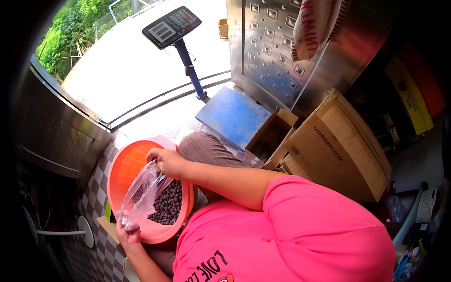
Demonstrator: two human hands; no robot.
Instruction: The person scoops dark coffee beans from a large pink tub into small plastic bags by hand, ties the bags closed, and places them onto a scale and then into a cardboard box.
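Note:
An orange-pink plastic basin [116, 176] sits in front of me, between my knees. Many small dark round fruits or berries [169, 202] lie in its near right part. A thin clear plastic bag [142, 190] is stretched over the basin between my hands. My right hand [167, 162] grips one end of the bag at the basin's upper rim. My left hand [128, 232] holds the gathered other end at the lower left rim. Whether anything is inside the bag cannot be told.
A platform scale with a blue plate [234, 114] and a keypad display [172, 27] stands by the doorway. Open cardboard box [271, 137] and large carton [334, 148] stand at right, beside the embossed metal door [275, 46]. A white round-based stand [86, 232] is on the checkered floor at left.

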